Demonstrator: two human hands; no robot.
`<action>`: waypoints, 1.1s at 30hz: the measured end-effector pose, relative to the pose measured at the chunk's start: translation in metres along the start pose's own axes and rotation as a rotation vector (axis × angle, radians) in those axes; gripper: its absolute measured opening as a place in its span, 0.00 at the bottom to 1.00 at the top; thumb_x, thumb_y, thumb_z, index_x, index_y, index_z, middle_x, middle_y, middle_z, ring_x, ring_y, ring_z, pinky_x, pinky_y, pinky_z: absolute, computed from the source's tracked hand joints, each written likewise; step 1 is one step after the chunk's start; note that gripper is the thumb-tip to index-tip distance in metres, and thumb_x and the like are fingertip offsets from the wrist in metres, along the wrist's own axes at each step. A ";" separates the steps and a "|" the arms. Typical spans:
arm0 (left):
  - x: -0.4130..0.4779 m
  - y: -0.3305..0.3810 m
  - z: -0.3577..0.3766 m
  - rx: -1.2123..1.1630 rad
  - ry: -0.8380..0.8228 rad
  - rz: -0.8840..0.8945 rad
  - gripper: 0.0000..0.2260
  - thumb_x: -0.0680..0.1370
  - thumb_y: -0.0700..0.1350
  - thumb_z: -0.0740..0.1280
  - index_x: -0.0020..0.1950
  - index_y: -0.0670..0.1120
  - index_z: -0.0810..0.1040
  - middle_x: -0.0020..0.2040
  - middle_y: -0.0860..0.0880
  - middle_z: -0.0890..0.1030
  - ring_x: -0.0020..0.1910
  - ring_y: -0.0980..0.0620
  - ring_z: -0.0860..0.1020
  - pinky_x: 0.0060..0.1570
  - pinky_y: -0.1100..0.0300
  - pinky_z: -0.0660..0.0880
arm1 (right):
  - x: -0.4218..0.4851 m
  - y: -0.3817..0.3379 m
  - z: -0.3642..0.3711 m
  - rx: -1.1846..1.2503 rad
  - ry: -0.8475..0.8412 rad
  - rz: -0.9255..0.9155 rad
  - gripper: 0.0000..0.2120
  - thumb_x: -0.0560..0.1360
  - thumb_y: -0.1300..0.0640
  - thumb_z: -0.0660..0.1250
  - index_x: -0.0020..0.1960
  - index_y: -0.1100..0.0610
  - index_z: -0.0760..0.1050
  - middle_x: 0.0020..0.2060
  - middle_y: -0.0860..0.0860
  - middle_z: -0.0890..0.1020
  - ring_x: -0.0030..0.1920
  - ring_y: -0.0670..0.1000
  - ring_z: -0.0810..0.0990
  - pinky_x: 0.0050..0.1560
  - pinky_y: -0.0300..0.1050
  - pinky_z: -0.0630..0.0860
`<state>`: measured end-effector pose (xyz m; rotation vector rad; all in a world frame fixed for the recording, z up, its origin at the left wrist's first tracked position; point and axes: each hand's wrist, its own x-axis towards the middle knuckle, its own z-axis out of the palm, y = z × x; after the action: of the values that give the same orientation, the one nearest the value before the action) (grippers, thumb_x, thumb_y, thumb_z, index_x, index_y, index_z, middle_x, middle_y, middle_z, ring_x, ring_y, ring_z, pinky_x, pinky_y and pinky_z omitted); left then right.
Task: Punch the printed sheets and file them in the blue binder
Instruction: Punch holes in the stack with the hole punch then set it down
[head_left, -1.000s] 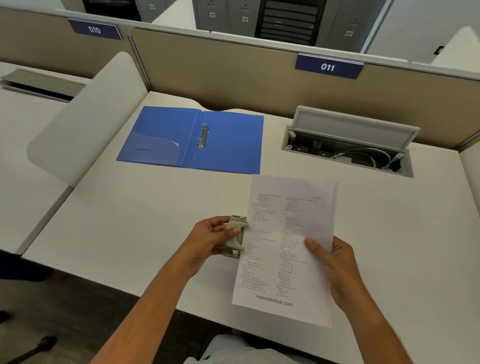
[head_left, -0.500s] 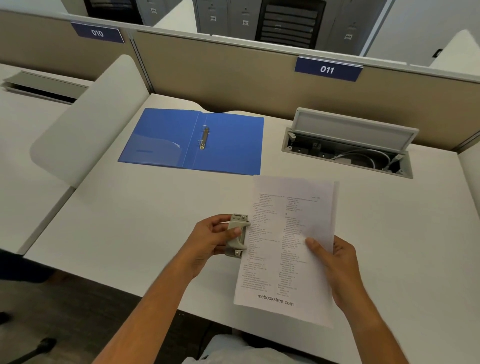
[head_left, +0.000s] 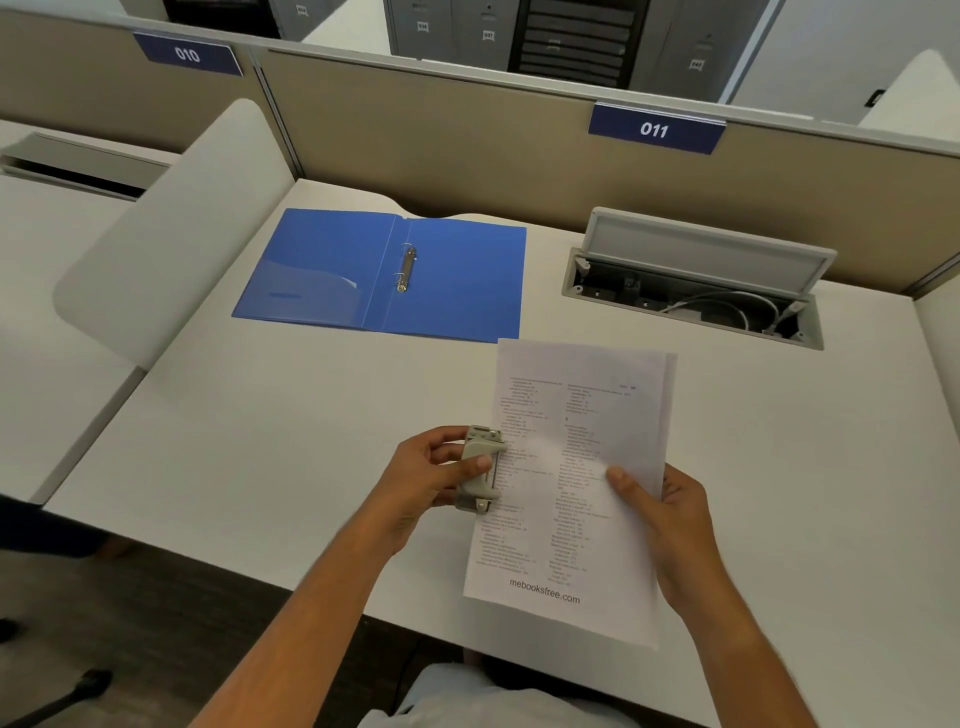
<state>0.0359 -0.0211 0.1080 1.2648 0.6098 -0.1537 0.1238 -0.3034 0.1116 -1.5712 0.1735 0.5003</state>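
Left hand gripping grey punch clamped on left edge of sheets, right hand pinching their right edge, thumb on top, sheets held above desk, blue binder lying open beyond, rings exposed.

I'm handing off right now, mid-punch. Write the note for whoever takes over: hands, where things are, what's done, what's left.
Left hand: gripped around the grey hole punch, which sits on the left long edge of the printed sheets.
Right hand: holds the sheets by their right edge, thumb on top.
Blue binder: lying open and flat on the desk beyond the sheets, rings bare, nothing filed.
Done: binder opened, punch lined up on the sheet edge.
Left: whether holes are cut cannot be told; squeeze to be sure, pull the punch off, thread the sheets onto the rings, close the binder.
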 end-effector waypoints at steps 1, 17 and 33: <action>0.000 0.000 0.000 -0.005 -0.004 -0.003 0.23 0.75 0.44 0.80 0.69 0.47 0.81 0.60 0.43 0.88 0.57 0.41 0.88 0.57 0.38 0.85 | 0.000 0.000 0.001 0.003 -0.004 0.003 0.12 0.80 0.57 0.77 0.61 0.60 0.85 0.54 0.57 0.91 0.52 0.63 0.91 0.56 0.64 0.87; 0.002 0.007 -0.008 -0.040 -0.063 -0.047 0.21 0.77 0.44 0.77 0.69 0.46 0.80 0.59 0.41 0.88 0.58 0.39 0.87 0.56 0.41 0.85 | 0.006 -0.005 0.006 -0.006 -0.037 0.037 0.12 0.80 0.57 0.76 0.62 0.60 0.85 0.54 0.57 0.91 0.52 0.63 0.91 0.56 0.61 0.87; 0.007 0.011 -0.013 -0.091 -0.041 -0.062 0.18 0.77 0.47 0.76 0.67 0.46 0.83 0.58 0.42 0.89 0.50 0.47 0.88 0.47 0.51 0.87 | 0.008 -0.011 0.023 0.032 -0.061 0.076 0.12 0.83 0.56 0.72 0.65 0.58 0.84 0.56 0.55 0.91 0.54 0.61 0.91 0.55 0.61 0.88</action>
<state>0.0416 -0.0045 0.1116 1.1530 0.6143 -0.2006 0.1306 -0.2786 0.1188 -1.5205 0.1938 0.6017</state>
